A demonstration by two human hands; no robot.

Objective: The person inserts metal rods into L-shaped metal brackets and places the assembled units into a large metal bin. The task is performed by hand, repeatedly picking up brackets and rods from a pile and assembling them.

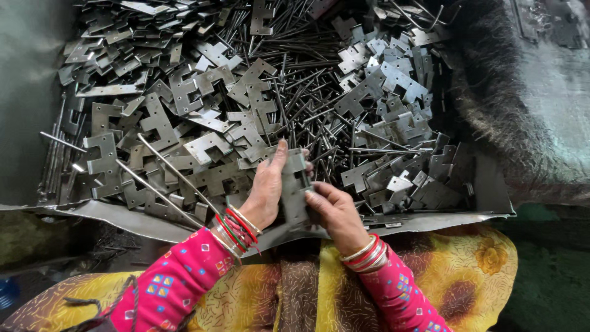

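Yellow patterned cloth (pixel 467 270) over lap, nearest camera. Pink sleeves, red and silver bangles (pixel 236 229) on both wrists. Left hand (pixel 265 187) closed around left edge of grey metal hinge plate (pixel 294 184), thumb pointing up along it. Right hand (pixel 335 212) pinching same plate from right, fingers at its notch. Plate held upright just above near edge of metal sheet (pixel 123 215). Beyond: heap of flat notched hinge plates (pixel 203 117), mixed with thin steel pins (pixel 307 104). More plates piled at right (pixel 399 92). Long rods (pixel 163 190) lying across pile at left.
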